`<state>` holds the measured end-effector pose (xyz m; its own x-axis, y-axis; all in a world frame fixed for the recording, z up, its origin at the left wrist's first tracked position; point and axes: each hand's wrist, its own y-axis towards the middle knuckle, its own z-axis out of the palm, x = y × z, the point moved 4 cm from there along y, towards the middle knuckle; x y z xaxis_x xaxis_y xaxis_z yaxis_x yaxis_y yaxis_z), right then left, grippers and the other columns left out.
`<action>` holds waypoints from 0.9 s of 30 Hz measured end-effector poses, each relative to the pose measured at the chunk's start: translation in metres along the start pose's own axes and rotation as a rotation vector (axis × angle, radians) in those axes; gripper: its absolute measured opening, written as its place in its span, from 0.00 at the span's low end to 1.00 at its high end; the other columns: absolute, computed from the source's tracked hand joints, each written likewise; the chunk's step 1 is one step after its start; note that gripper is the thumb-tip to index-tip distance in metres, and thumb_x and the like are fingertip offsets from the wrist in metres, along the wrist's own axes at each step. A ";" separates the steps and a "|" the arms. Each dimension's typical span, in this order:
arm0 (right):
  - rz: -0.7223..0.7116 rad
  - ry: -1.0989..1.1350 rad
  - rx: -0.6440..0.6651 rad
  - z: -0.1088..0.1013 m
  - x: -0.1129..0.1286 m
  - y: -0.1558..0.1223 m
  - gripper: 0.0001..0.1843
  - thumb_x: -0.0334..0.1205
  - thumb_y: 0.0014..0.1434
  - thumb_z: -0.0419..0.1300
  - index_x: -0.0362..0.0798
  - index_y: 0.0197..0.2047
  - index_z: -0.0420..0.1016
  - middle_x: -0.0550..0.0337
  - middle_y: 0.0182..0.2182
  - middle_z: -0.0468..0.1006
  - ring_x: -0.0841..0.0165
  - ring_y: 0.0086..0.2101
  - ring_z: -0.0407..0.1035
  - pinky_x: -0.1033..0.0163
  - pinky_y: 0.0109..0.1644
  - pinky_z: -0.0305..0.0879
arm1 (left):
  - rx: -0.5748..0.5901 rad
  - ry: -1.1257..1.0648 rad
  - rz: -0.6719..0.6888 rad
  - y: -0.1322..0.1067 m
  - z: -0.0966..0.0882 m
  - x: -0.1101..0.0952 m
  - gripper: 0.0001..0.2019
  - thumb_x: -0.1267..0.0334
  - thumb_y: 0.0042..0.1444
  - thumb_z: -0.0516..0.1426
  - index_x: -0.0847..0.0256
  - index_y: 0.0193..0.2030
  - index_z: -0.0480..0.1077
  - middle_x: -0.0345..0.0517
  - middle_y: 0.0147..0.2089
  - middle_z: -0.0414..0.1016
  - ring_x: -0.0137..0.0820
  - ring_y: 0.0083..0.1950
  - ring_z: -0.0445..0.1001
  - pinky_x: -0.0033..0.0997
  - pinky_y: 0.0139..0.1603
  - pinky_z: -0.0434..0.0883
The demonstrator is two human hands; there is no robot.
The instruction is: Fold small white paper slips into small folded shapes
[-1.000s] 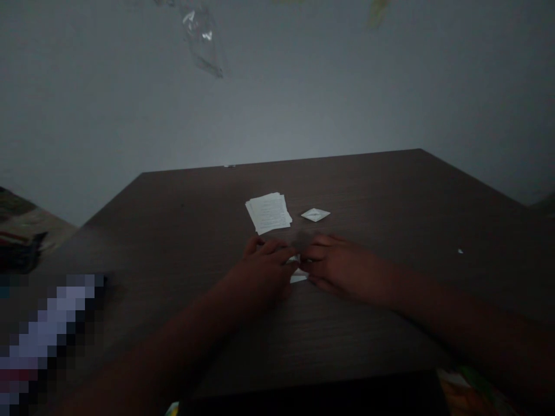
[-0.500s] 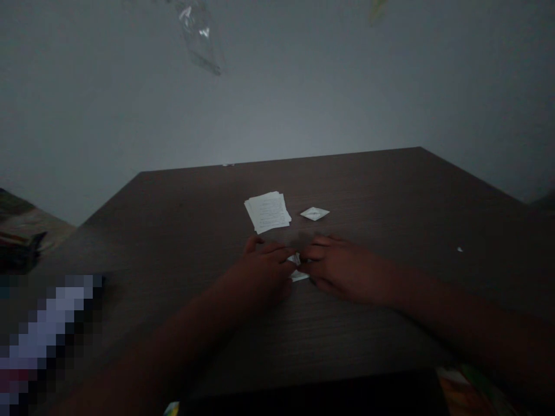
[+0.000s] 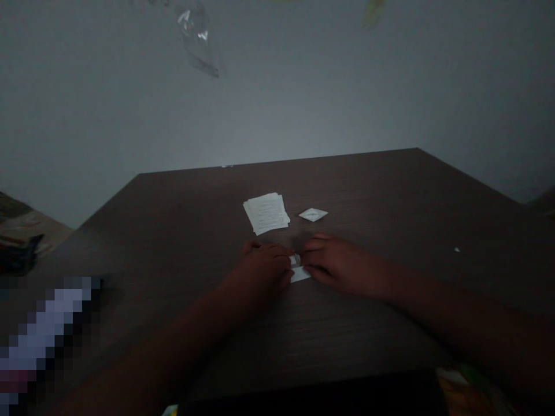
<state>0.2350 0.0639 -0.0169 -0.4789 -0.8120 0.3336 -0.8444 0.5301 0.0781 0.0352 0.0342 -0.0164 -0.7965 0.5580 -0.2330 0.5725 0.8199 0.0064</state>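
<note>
In dim light, my left hand [image 3: 263,268] and my right hand [image 3: 336,263] meet at the middle of a dark wooden table [image 3: 390,190]. Their fingertips pinch a small white piece of paper [image 3: 299,271] that lies on the table between them; most of it is hidden under the fingers. Just beyond my hands lies a small stack of white paper squares [image 3: 266,212]. To its right rests a small folded white paper shape [image 3: 313,214].
A tiny white scrap [image 3: 457,249] lies on the table at the right. A pale wall rises behind the table's far edge, with clear plastic [image 3: 197,40] hanging near the top. Dark clutter [image 3: 19,248] sits at the far left.
Both hands stay on the small paper; their fingers have shifted slightly and a bit more of the white paper shows between them.
</note>
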 end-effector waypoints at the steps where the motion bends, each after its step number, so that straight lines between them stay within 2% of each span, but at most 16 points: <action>1: 0.007 0.025 -0.008 0.000 -0.002 0.001 0.12 0.30 0.83 0.63 0.47 0.49 0.88 0.51 0.47 0.89 0.55 0.52 0.82 0.44 0.68 0.78 | -0.009 -0.012 -0.016 0.000 0.001 0.001 0.12 0.73 0.78 0.64 0.53 0.54 0.88 0.48 0.66 0.95 0.51 0.70 0.90 0.58 0.78 0.77; 7: 0.073 0.140 -0.083 0.008 -0.016 0.003 0.09 0.32 0.83 0.67 0.49 0.48 0.88 0.51 0.49 0.86 0.56 0.53 0.81 0.46 0.66 0.78 | -0.039 -0.119 -0.114 0.003 0.007 0.012 0.10 0.70 0.78 0.67 0.51 0.54 0.91 0.49 0.68 0.94 0.53 0.73 0.89 0.65 0.80 0.77; 10: 0.097 0.176 -0.120 0.014 -0.023 0.004 0.06 0.35 0.83 0.69 0.49 0.49 0.87 0.50 0.50 0.86 0.55 0.54 0.80 0.46 0.66 0.77 | -0.033 -0.175 -0.154 0.006 0.008 0.016 0.07 0.70 0.75 0.70 0.52 0.50 0.90 0.49 0.68 0.94 0.53 0.75 0.88 0.66 0.80 0.77; 14: 0.112 0.177 -0.156 0.019 -0.030 0.004 0.06 0.38 0.84 0.70 0.50 0.49 0.86 0.51 0.51 0.86 0.54 0.56 0.79 0.46 0.67 0.76 | -0.059 -0.237 -0.175 0.008 0.005 0.016 0.08 0.73 0.72 0.71 0.54 0.43 0.86 0.49 0.65 0.95 0.53 0.73 0.89 0.68 0.79 0.77; 18: 0.117 0.144 -0.175 0.022 -0.032 0.004 0.07 0.40 0.84 0.70 0.50 0.49 0.85 0.50 0.52 0.85 0.54 0.56 0.78 0.46 0.66 0.76 | -0.086 -0.274 -0.191 0.009 0.006 0.018 0.10 0.74 0.71 0.71 0.55 0.40 0.82 0.48 0.63 0.95 0.51 0.70 0.89 0.66 0.78 0.78; 23: 0.186 0.034 -0.233 0.019 -0.031 0.005 0.06 0.42 0.83 0.71 0.50 0.50 0.84 0.47 0.54 0.85 0.50 0.58 0.78 0.43 0.65 0.78 | -0.127 -0.236 -0.201 0.010 0.008 0.021 0.09 0.74 0.71 0.69 0.56 0.41 0.82 0.49 0.64 0.94 0.53 0.71 0.88 0.65 0.73 0.80; 27: 0.151 -0.068 -0.261 0.019 -0.017 0.004 0.08 0.37 0.85 0.65 0.50 0.52 0.87 0.44 0.55 0.86 0.46 0.58 0.79 0.39 0.66 0.79 | -0.140 -0.178 -0.221 0.011 0.008 0.022 0.07 0.72 0.73 0.67 0.56 0.43 0.83 0.49 0.63 0.94 0.55 0.70 0.87 0.67 0.72 0.81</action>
<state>0.2354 0.0753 -0.0402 -0.6162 -0.7294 0.2971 -0.6766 0.6834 0.2742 0.0259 0.0545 -0.0289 -0.8452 0.3428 -0.4100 0.3469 0.9355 0.0671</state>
